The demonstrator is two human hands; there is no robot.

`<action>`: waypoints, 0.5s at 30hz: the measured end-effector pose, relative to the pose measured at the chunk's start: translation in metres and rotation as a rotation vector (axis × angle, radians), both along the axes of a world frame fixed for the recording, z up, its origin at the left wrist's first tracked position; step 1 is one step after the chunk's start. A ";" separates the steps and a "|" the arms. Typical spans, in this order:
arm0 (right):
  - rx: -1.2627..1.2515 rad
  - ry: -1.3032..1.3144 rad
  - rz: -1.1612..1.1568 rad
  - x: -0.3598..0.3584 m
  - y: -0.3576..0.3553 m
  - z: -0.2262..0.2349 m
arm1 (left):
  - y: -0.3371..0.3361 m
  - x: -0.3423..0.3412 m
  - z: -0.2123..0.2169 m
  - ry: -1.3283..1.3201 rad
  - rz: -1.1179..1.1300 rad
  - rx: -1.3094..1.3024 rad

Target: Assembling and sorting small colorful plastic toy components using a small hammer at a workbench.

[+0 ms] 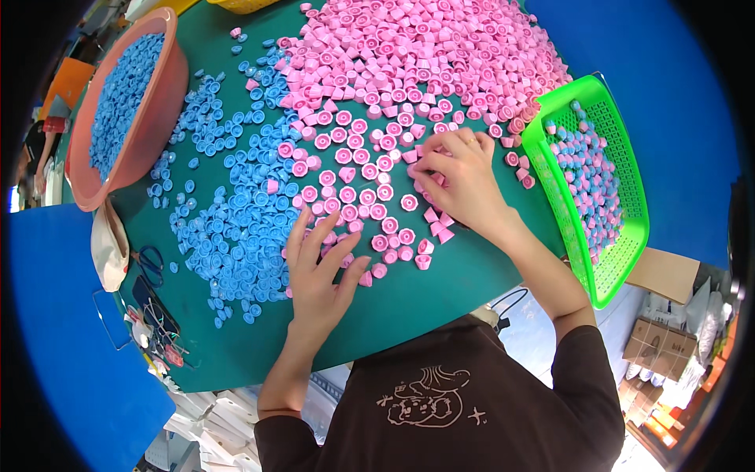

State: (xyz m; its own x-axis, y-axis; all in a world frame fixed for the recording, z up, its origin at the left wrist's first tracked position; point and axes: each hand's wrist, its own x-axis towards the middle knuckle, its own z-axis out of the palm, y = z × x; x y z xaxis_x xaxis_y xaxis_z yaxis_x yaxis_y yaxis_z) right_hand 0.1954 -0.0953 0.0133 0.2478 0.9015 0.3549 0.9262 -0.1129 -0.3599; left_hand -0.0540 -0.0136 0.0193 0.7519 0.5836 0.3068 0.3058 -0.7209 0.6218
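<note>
Two hands work among caps on the green worktop (409, 307): left hand (318, 271) lies spread flat beside blue caps (236, 228); right hand (460, 181) pinches pink caps (377, 169) near the green basket (621, 252).

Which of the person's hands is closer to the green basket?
The right hand. It rests among pink caps just left of the green basket, not touching it. The left hand lies farther off, near the table's middle, between pink and blue caps.
</note>
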 end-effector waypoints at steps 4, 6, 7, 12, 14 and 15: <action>0.049 0.037 -0.032 -0.003 0.007 0.002 | 0.004 -0.005 0.000 -0.022 0.014 -0.015; 0.085 0.018 -0.038 0.000 0.011 0.002 | 0.006 -0.005 0.003 -0.021 0.020 -0.017; 0.073 0.004 -0.026 0.001 0.012 -0.001 | 0.006 -0.006 0.003 -0.024 0.017 -0.022; 0.042 -0.001 -0.042 -0.002 0.012 -0.010 | 0.007 -0.008 0.005 -0.020 0.019 -0.043; 0.086 -0.009 -0.011 -0.004 0.012 -0.013 | 0.008 -0.009 0.007 -0.014 0.020 -0.051; 0.083 -0.013 -0.011 -0.005 0.011 -0.010 | 0.008 -0.010 0.008 -0.006 0.020 -0.056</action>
